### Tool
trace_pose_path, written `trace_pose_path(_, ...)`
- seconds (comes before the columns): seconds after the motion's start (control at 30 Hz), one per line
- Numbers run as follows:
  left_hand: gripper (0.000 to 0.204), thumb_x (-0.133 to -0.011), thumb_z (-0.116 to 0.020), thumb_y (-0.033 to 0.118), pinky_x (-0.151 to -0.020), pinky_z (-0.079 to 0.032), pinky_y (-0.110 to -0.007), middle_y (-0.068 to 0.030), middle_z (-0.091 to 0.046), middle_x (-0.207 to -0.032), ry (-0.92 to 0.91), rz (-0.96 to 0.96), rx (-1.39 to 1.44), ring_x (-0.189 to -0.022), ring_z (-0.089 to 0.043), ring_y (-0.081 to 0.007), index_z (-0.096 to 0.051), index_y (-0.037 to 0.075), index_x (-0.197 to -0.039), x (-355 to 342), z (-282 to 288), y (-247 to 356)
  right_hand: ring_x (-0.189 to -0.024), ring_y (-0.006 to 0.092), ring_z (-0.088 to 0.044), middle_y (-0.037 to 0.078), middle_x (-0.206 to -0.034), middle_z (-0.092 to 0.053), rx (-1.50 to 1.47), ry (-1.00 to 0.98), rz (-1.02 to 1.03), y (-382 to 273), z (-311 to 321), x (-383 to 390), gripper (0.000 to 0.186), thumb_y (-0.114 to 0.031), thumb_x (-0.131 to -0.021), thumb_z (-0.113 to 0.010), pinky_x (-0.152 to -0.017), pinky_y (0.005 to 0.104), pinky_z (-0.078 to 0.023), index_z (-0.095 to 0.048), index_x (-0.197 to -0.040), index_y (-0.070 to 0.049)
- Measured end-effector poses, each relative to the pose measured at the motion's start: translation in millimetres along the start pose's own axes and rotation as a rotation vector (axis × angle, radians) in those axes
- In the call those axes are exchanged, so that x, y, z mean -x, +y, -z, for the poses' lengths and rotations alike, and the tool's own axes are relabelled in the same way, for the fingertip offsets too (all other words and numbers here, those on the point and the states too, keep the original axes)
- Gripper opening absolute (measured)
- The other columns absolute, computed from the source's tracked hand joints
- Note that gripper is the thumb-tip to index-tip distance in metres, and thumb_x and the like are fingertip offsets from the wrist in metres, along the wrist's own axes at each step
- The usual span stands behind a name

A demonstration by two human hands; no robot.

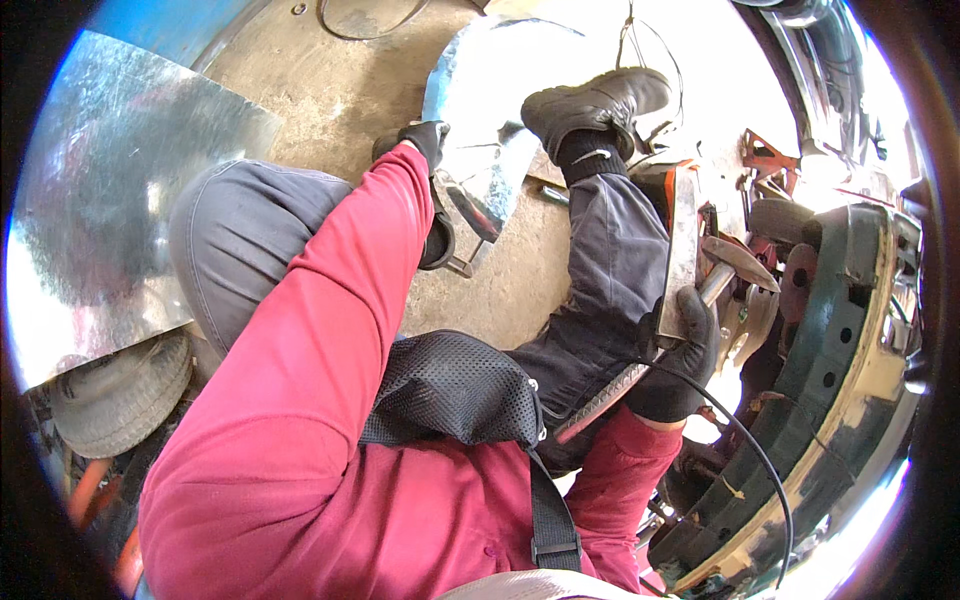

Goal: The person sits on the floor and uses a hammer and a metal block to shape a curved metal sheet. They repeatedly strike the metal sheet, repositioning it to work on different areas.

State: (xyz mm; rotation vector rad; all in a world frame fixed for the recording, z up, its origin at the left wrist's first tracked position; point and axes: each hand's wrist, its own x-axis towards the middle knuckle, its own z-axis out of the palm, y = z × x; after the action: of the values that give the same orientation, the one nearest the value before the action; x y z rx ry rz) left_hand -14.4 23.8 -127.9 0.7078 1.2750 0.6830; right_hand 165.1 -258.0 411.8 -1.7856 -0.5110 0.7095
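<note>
My left hand (424, 140), in a dark glove, grips the left edge of a shiny, curved sheet-metal piece (478, 140) lying on the floor by my boot (590, 105). My right hand (682, 350), also gloved, is closed on a hammer (722, 275) with a metal head and long handle, together with a long flat metal bar (678, 250) standing beside my right leg. A thin black cable (755, 445) runs by that hand. My left sleeve crosses over my bent left leg, and a black mesh pouch (445, 390) sits at my waist.
A large flat metal sheet (120, 200) is on the left above a tyre (120, 395). A long dark curved car part (840, 340) lies at the right among assorted tools and parts, with an orange-red stand (768, 155) behind. A wire loop (355, 32) lies on the concrete floor (280, 85).
</note>
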Motion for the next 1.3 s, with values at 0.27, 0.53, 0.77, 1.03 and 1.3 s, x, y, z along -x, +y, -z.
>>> trace_pose_path(0.27, 0.017, -0.092, -0.076, 0.021, -0.055, -0.046, -0.036, -0.0026, -0.066, -0.069, -0.081, 0.101, 0.177, -0.057, -0.060, -0.0162, -0.070, 0.007, -0.083, 49, -19, 29, -0.096, 0.0145, -0.069, 0.007, -0.109, -0.070, -0.024, -0.033, -0.059, 4, -13, -13, 0.039, -0.017, -0.098, -0.066, -0.086, 0.0280, -0.055, -0.065, -0.131, 0.004)
trace_pose_path(0.53, 0.038, -0.088, -0.084, 0.024, -0.077, -0.057, -0.043, -0.0124, -0.075, -0.094, 0.026, 0.031, -0.379, -0.083, -0.072, -0.0251, -0.068, 0.007, -0.118, 96, -18, 106, -0.063, 0.0092, -0.055, -0.001, -0.081, -0.060, 0.024, -0.289, -0.157, 60, -61, -60, 0.024, -0.021, -0.100, -0.067, -0.057, 0.0249, -0.043, -0.069, -0.114, -0.003)
trace_pose_path(0.77, 0.073, -0.086, -0.081, 0.031, -0.109, -0.052, -0.049, -0.0170, -0.056, -0.151, 0.058, -0.109, -1.240, -0.135, -0.060, -0.0387, -0.052, 0.020, -0.152, 151, -15, 173, -0.054, 0.0106, -0.052, -0.001, -0.070, -0.056, -0.185, -0.462, -0.268, 111, -103, -107, 0.024, -0.024, -0.097, -0.068, -0.049, 0.0257, -0.042, -0.068, -0.105, -0.002)
trace_pose_path(1.03, 0.061, -0.084, -0.081, 0.038, -0.107, -0.053, -0.047, -0.0134, -0.065, -0.140, -0.109, -0.227, -1.339, -0.127, -0.065, -0.0364, -0.066, 0.014, -0.139, 156, -16, 173, -0.049, 0.0115, -0.051, 0.000, -0.067, -0.056, -0.214, -0.504, -0.306, 131, -109, -115, 0.023, -0.020, -0.097, -0.068, -0.044, 0.0266, -0.042, -0.067, -0.110, 0.000)
trace_pose_path(1.3, 0.061, -0.086, -0.078, 0.040, -0.109, -0.051, -0.046, -0.0160, -0.064, -0.142, -0.241, -0.237, -1.415, -0.129, -0.063, -0.0359, -0.066, 0.009, -0.137, 169, -17, 180, -0.050, 0.0123, -0.052, 0.001, -0.068, -0.057, -0.212, -0.538, -0.369, 143, -119, -125, 0.018, -0.021, -0.097, -0.070, -0.044, 0.0280, -0.042, -0.067, -0.098, -0.003)
